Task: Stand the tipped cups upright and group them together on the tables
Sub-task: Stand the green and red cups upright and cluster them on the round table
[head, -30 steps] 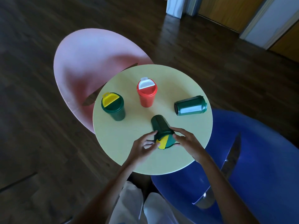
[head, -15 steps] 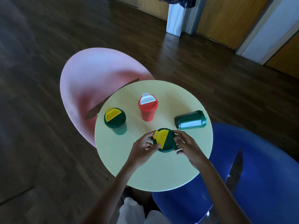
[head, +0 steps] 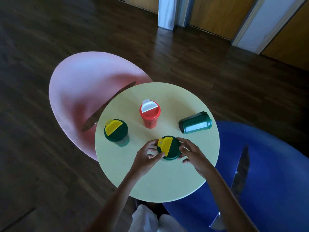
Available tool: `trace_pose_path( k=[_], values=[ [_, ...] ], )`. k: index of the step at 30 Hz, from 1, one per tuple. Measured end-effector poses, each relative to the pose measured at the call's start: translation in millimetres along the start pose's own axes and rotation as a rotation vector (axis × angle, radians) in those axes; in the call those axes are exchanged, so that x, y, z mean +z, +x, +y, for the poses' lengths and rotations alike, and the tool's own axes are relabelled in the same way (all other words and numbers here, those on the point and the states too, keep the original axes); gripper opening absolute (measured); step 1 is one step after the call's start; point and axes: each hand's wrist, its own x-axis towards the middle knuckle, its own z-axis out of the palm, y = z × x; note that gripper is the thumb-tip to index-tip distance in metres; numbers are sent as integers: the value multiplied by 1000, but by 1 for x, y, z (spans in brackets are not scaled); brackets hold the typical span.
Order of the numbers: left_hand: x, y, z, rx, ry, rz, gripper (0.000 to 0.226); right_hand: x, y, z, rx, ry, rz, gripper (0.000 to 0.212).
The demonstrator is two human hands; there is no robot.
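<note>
Near the bench's [head: 192,181] front edge, we clasp the upright green cup [head: 169,147] between left hand [head: 147,154] and right hand [head: 192,152]. We should seat it flat before letting go; the tipped cup [head: 194,125] lies by the right edge.

— From my feed, the round pale yellow table [head: 167,181] holds three dark green plastic cups; two have half-yellow lids [head: 115,130] [head: 168,147].

— And the tipped green cup [head: 195,125]?

— A white panel. The red plastic cup [head: 150,114] mid-table has a half-white lid. Pink chair [head: 80,84] beyond the table, blue chair [head: 267,164] beside it.
</note>
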Motion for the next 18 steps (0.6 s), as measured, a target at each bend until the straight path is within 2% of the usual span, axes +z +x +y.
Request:
trace_pose_path(
  k=[3, 5, 11, 15, 18],
  values=[
    [-5, 1, -3, 7, 26, -37, 54, 1, -3, 2, 5, 2, 6, 32],
    [-9, 5, -1, 20, 27, -56, 47, 0, -6, 2, 13, 18, 40, 32],
    [-18, 37, 39, 115, 13, 17, 33, -19, -8, 3, -5, 126, 302, 21],
    [-4, 81, 68, 150, 117, -128, 29, -43, 2, 4, 15, 152, 440, 18],
    [22, 121, 85, 89, 328, -291, 40, -62, 23, 9, 80, 169, 506, 31]
  ],
)
